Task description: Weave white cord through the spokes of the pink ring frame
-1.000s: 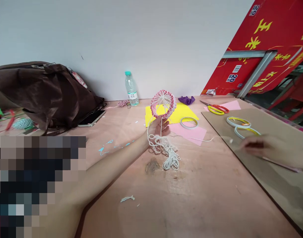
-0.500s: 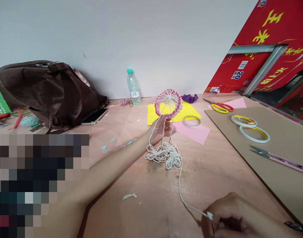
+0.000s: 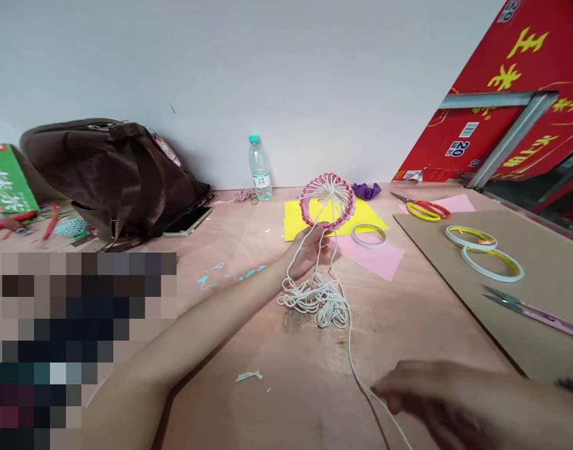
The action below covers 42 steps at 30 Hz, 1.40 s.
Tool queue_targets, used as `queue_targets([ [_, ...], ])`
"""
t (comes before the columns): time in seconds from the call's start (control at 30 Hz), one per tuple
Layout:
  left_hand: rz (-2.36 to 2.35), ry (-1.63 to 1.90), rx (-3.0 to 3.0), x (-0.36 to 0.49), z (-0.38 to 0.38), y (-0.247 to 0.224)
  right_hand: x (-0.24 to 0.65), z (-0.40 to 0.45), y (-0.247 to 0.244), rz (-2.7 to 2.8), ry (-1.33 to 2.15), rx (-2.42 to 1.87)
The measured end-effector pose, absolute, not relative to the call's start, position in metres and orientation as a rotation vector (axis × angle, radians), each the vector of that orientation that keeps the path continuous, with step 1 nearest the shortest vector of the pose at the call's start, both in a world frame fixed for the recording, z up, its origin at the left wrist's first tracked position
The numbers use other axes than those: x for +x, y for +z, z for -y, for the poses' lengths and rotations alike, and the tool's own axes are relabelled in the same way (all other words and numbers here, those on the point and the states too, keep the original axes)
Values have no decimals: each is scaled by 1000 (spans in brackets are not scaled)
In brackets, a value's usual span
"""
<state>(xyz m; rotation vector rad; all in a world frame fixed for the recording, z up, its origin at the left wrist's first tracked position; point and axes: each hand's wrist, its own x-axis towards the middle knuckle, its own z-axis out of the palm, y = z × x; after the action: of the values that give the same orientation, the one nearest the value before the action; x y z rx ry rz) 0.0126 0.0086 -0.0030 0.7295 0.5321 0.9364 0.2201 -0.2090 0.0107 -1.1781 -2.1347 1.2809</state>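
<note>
My left hand (image 3: 309, 253) reaches out over the table, fingers closed on the lower rim of a ring (image 3: 350, 203) wrapped in pink and white cord. White strands fan from a gathered point inside the ring down to its rim. Loose white cord (image 3: 314, 299) hangs from the rim and lies heaped on the table below the hand. One strand runs from the heap toward the lower right, past the fingertips of my right hand (image 3: 436, 394). That hand is blurred, its fingers curled and pinched at the strand; the strand's end is out of view.
Yellow paper (image 3: 293, 219), pink paper (image 3: 384, 259) and a tape roll (image 3: 369, 245) lie beyond. A brown board (image 3: 436, 256) at right carries more tape rolls, red-yellow scissors (image 3: 427, 211) and pink snips (image 3: 543, 315). A bottle (image 3: 260, 172), phone (image 3: 187, 222) and brown bag (image 3: 112, 169) stand or lie at back left.
My right hand has shifted slightly and turned. The knotted cord end that showed at its fingers is out of sight, and the strand now runs past the fingertips. My left hand still holds the ring.
</note>
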Motion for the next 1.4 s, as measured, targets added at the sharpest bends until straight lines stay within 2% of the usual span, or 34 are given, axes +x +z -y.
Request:
queue_targets([
  [0.1,-537,941,752,14,-6,-2,228,150,18,2189,1087,-1266],
  [0.17,-530,953,779,15,-5,-3,223,104,20,2047,831,-1297],
  [0.3,-548,958,850,18,-5,-8,200,39,6,1971,703,-1177],
  [0.47,-563,975,894,18,-9,-13,203,14,-19,1888,555,-1226],
  [0.7,-514,958,844,14,-10,-9,225,9,-18,1751,135,-1436],
  [0.83,-555,928,879,16,-10,-11,204,23,-18,1977,232,-1212],
  [0.93,-564,912,875,17,-9,-12,201,24,-20,1938,295,-1168],
  [1.2,-558,907,825,15,-7,-9,269,-10,-9,1778,9,-1582],
  [1.3,-582,918,842,16,-8,-11,253,1,-5,1886,-5,-1407],
  [1.4,-611,916,866,18,-6,-10,218,21,-5,2015,208,-1208],
])
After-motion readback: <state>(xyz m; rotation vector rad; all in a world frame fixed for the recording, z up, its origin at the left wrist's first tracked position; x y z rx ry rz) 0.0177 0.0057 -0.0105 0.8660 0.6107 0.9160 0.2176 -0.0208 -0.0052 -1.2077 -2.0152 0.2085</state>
